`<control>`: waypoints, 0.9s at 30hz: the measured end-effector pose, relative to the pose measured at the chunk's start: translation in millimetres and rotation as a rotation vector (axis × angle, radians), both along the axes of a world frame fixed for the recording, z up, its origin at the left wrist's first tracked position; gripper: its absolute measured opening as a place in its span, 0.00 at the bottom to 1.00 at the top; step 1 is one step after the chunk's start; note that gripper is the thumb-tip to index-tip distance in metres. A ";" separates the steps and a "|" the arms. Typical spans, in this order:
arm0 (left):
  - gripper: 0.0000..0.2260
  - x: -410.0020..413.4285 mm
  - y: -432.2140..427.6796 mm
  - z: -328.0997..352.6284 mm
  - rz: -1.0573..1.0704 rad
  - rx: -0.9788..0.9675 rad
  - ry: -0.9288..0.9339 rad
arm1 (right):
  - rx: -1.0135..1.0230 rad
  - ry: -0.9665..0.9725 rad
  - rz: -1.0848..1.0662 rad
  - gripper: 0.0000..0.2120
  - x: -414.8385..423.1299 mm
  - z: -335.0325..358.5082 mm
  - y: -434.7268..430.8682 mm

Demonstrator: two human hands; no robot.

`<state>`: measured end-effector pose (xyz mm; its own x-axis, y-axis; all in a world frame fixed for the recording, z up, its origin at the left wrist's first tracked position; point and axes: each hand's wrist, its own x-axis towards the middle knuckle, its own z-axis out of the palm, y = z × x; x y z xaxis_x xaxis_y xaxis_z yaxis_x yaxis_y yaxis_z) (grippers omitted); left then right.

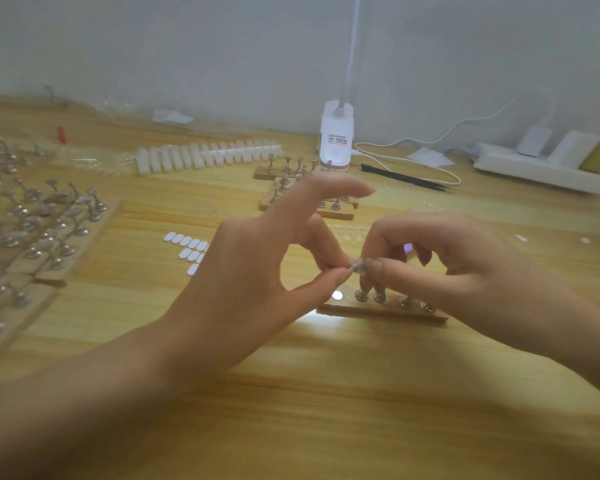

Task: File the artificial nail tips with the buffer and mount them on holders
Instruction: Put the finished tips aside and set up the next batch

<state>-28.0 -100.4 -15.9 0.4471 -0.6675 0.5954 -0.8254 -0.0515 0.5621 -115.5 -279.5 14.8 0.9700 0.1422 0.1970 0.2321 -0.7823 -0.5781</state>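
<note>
pretty plain setup tbh. left hand (257, 271): bare, slim long fingers, index nail grown bit past fingertip, rounded end. right hand (465, 271): bare too, same slim build, thumbnail (373, 265) broad, plain, unpolished look. left forearm (84, 393) and right forearm (586, 358): bare skin right out to picture edge. everything bit blurry, finer detail lost.

Over the middle of the table (326, 410), the left hand (257, 271) and right hand (465, 265) are meeting, both pinching a nail tip (358, 265) just above a holder strip (361, 311). Sticky tabs (187, 245) are lying at nine o'clock from the hands, crowded holder racks (90, 237) sitting farther out. A lamp base (336, 140) is standing at twelve o'clock by the wall (187, 46), tweezers (406, 178) and a power strip (534, 171) lying toward two o'clock.
</note>
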 end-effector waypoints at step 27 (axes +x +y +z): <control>0.26 -1.1 -0.3 4.8 -0.012 -0.002 0.009 | 0.003 -0.040 -0.016 0.10 -0.7 1.6 -0.4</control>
<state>-29.1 -100.7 -11.1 0.4444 -0.6721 0.5923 -0.8208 -0.0405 0.5698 -116.1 -279.9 16.4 0.9635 0.1258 0.2364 0.2425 -0.7842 -0.5712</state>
